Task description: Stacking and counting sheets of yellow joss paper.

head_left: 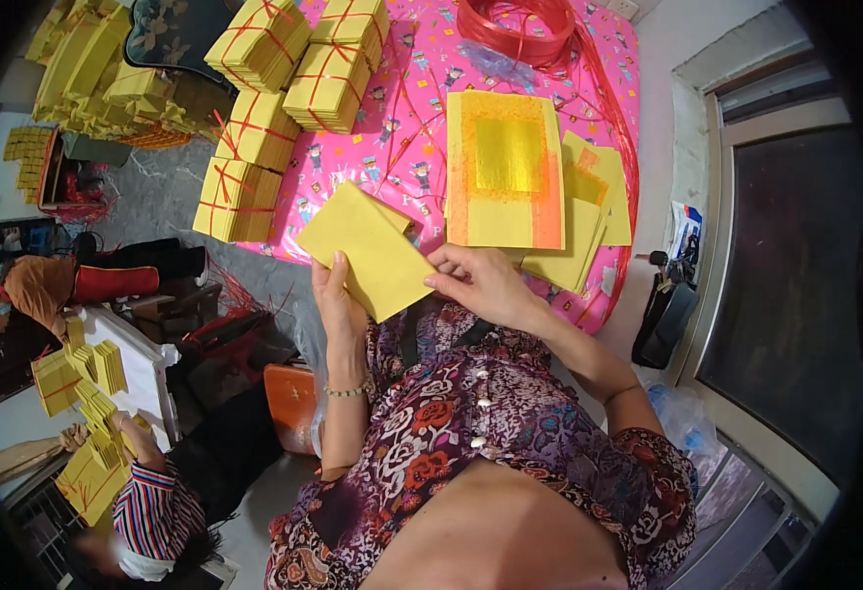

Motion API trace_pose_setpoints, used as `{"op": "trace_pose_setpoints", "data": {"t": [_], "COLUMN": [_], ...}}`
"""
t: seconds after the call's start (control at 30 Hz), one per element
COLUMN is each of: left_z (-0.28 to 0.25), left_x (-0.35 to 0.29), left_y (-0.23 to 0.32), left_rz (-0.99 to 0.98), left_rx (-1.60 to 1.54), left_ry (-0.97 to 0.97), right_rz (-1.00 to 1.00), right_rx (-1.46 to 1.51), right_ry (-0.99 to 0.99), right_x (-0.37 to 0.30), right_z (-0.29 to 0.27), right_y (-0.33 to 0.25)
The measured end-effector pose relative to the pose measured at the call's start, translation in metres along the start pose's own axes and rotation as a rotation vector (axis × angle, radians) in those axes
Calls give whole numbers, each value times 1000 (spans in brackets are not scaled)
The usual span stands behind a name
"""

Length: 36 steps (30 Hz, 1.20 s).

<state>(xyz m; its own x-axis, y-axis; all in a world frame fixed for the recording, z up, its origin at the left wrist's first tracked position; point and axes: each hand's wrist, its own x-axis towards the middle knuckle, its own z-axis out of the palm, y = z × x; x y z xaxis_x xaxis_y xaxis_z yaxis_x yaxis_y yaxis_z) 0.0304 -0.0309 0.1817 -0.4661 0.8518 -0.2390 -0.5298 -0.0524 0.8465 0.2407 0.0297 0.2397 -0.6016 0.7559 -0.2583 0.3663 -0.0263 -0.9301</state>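
Head view: from where I sit, I see the yellow paper [368, 251] held in the air, tilted, in front of the near edge of the counter [589, 108] and left of the loose sheets [505, 169]. The left hand [338, 300] has its fingers closed around the paper's lower-left edge, thumb on the upper face, the rest mostly hidden beneath. The right hand [486, 285] has its fingers drawn together at the right corner, pinching it lightly; I judge the gap between fingertips to be no more than the paper's thickness. Another layer peeks out behind the upper edge, but I can't tell how many there are.

To handle this well, I'd let the left hand steady the piece and the right work along the edge, lining corners up before pressing any crease, with light pressure so the thin stock doesn't buckle.

As for writing, small letters and cartoon figures are scattered over the pink cover [422, 177]. A white and blue packet [685, 231] by the window carries print too small for me to read. I make out no lettering on the tied bundles [328, 88], and no brand anywhere.
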Motion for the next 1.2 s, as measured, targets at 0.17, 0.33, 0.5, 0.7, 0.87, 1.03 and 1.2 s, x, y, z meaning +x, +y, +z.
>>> {"op": "trace_pose_setpoints", "data": {"t": [0.17,0.33,0.5,0.7,0.87,1.03,1.2], "left_z": [-47,-84,-96,-91,-107,-119,-112], "left_x": [11,53,90,106,113,123,124], "left_y": [-34,-72,-99,-127,-149,-162,-151], "left_rz": [-104,-154,-162,-147,-57,-79,-96], "left_rx": [-20,-49,-1,91,135,279,463], "left_ry": [199,368,417,416,438,456,511], "right_rz": [-78,-40,-91,-174,-203,-199,-301], "right_rx": [82,9,-431,-706,-751,-815,-833], "right_ry": [228,487,660,523,428,384,387], "right_x": [-11,-24,-33,-38,-39,-39,-38], "right_z": [-10,-47,-71,-81,-83,-86,-91], "right_y": [13,20,24,35,33,35,35]}}
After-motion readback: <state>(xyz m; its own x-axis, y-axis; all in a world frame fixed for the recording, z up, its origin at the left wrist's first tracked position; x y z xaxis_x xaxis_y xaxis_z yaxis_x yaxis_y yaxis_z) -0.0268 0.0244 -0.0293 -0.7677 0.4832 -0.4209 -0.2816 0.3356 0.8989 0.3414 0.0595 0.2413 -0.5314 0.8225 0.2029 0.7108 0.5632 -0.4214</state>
